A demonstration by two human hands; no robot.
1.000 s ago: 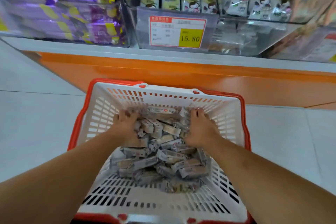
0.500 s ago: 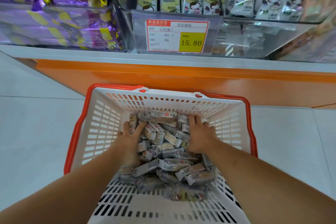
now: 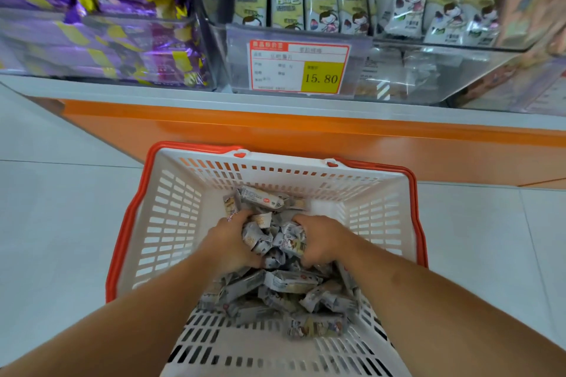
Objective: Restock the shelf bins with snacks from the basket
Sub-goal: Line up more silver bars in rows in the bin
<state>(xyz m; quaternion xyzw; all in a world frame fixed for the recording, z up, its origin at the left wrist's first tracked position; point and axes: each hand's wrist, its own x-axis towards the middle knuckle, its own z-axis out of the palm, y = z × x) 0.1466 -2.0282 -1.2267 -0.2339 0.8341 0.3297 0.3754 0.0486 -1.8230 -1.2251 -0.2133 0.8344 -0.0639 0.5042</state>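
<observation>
Inside the white slotted plastic basket with the red rim (image 3: 171,223), both of your hands are sunk into the heap of small grey-white wrapped snack packets (image 3: 284,288). Your left hand (image 3: 231,246) curls its fingers inward around a clump of those packets, and your right hand (image 3: 321,242) curls in from the other side, so the bunch is squeezed between your two palms. The gathered packets sit directly between your hands, touching both; looser ones lie just beyond your fingertips against the far wall and spread below your wrists toward the near end of the basket.

The basket stands on the pale tiled floor (image 3: 55,223), close in front of the orange shelf base (image 3: 306,138). Above it, the clear plastic shelf bin (image 3: 428,70) holds upright cream-and-grey cartoon-printed snack packs (image 3: 321,0), and a red-and-yellow price tag reading 15.80 (image 3: 298,67) is fixed to its front. To your left, a neighbouring clear bin is filled with purple-and-yellow foil bags (image 3: 92,24).
</observation>
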